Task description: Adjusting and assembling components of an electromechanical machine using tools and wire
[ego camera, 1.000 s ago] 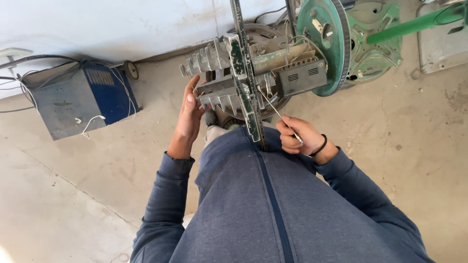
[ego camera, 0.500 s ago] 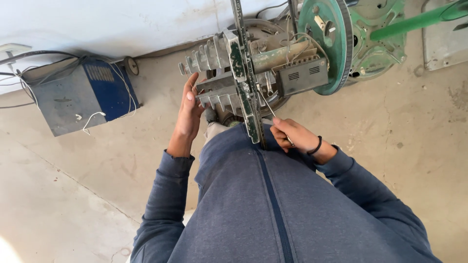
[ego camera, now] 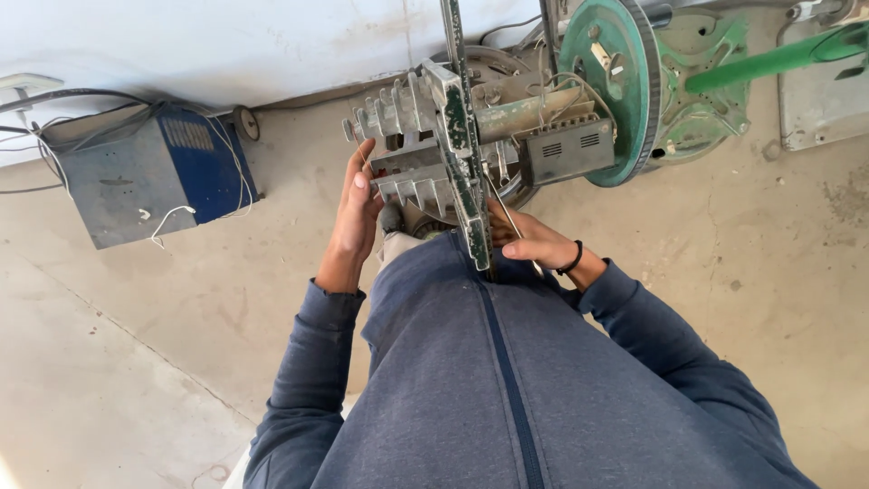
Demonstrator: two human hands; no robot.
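Note:
A worn metal machine [ego camera: 434,145] with finned grey castings, a green circuit strip [ego camera: 463,163] and a big green wheel [ego camera: 615,86] lies on the concrete floor in front of me. My left hand [ego camera: 356,213] rests flat against the finned left side of it. My right hand [ego camera: 528,243], with a black band on the wrist, grips a thin metal rod-like tool [ego camera: 509,215] whose tip reaches up into the machine beside the circuit strip. My blue zip jacket fills the lower middle of the view.
A blue and grey metal box [ego camera: 149,177] with white and black cables stands at the left by the white wall. A green bar [ego camera: 769,59] and a grey plate [ego camera: 824,100] lie at the top right. Bare concrete floor stretches left and right.
My right hand with the thin tool has moved up and left, closer to the circuit strip. My left hand stays on the finned side.

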